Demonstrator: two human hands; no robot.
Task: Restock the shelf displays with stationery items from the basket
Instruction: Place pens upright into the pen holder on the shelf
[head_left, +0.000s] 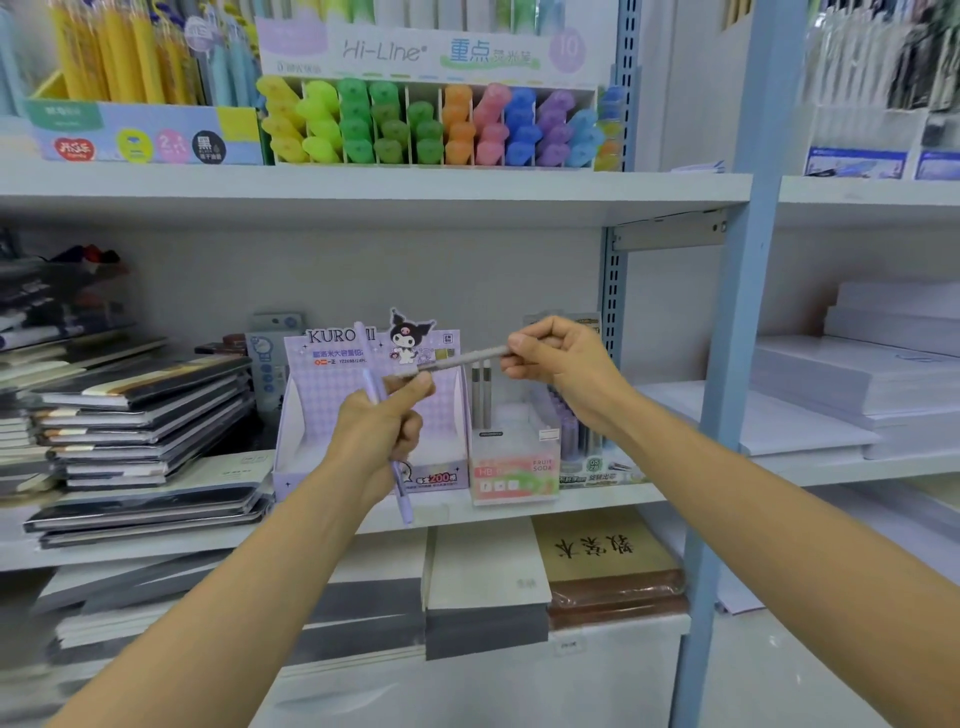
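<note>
My left hand is closed around a lilac pen that runs steeply down through the fist, its lower end hanging below. My right hand pinches the far end of a grey pen. That pen lies nearly level, and its other end touches my left thumb and forefinger. Both hands hover in front of a purple Kuromi display box on the middle shelf. Beside it stands a pink Fruit Soda box holding two grey pens. No basket is in view.
Stacked dark notebooks fill the left of the middle shelf. A highlighter display and a yellow pen box sit on the upper shelf. White paper reams lie right of the blue upright. More books lie below.
</note>
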